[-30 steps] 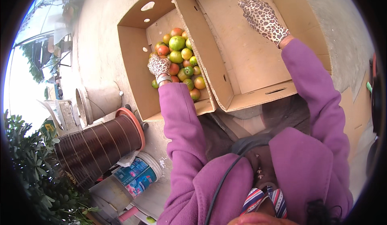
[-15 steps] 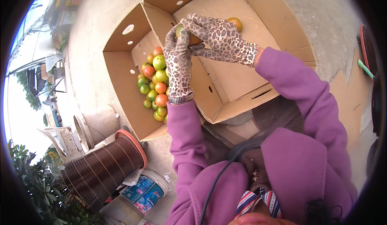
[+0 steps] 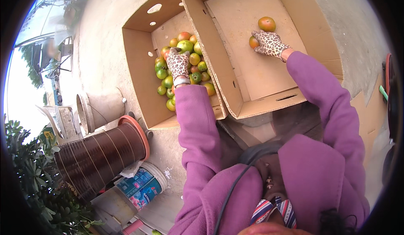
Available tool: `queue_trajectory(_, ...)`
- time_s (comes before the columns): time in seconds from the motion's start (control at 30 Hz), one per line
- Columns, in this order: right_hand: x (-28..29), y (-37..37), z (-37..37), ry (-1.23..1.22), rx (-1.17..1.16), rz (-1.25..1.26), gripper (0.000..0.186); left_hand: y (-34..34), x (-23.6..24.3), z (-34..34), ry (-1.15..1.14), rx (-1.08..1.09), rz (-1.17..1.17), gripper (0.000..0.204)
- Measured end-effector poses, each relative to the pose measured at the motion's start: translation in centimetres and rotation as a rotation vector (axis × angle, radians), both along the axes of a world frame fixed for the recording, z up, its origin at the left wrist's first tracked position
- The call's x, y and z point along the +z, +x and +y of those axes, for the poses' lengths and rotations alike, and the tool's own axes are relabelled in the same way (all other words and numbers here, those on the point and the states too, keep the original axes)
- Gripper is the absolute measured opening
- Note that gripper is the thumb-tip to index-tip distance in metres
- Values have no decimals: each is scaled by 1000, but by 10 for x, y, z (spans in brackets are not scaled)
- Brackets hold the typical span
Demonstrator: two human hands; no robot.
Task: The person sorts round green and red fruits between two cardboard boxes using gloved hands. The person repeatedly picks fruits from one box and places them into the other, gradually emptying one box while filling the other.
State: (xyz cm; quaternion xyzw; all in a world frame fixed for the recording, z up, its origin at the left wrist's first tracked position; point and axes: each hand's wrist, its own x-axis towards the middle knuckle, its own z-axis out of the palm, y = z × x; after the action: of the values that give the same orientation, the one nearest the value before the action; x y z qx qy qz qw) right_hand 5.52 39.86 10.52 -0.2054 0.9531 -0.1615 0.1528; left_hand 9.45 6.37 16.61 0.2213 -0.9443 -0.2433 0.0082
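Both my hands wear leopard-print gloves. My left hand point(image 3: 178, 64) reaches down into the left cardboard box point(image 3: 136, 73), its fingers closed against a tomato in the pile; the glove partly hides their hold. Around it lie several green, orange and red tomatoes, among them a large green tomato point(image 3: 185, 46). In the right cardboard box point(image 3: 235, 20), my right hand point(image 3: 271, 44) is closed around an orange tomato point(image 3: 253, 42), low over the box floor. Just beyond that hand rests another orange-green tomato point(image 3: 267, 24).
The boxes stand side by side, their tall walls point(image 3: 206, 54) meeting between my arms. To the lower left are a brown ribbed pot point(image 3: 101, 155) on its side, a pale bucket point(image 3: 103, 108) and a blue-labelled bucket point(image 3: 141, 184). Leafy plants point(image 3: 46, 188) grow beyond them.
My hands were together above the shared box walls with a tomato between them. They have parted: the left went down to the tomato pile, the right carried a tomato into the right box.
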Motion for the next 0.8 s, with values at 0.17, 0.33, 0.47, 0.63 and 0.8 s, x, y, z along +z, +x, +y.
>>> queue_trajectory(0.17, -13, -10, -6, 47, 46, 248, 49, -6, -3, 11, -91, 6, -170, 48)
queue_trajectory(0.33, -5, -14, -4, 64, 41, 323, 47, -5, -11, 13, -248, -87, 285, 59)
queue_trajectory(0.47, 2, -15, -19, 78, 145, 384, 55, -17, -56, -10, -247, -210, 162, 64)
queue_trajectory(0.63, 10, -11, -24, 110, 247, 530, 52, -19, -55, -16, 38, -95, 218, 61)
queue_trajectory(0.8, 53, -2, -29, -203, 114, 544, 57, -13, 47, 30, 749, 71, 510, 40)
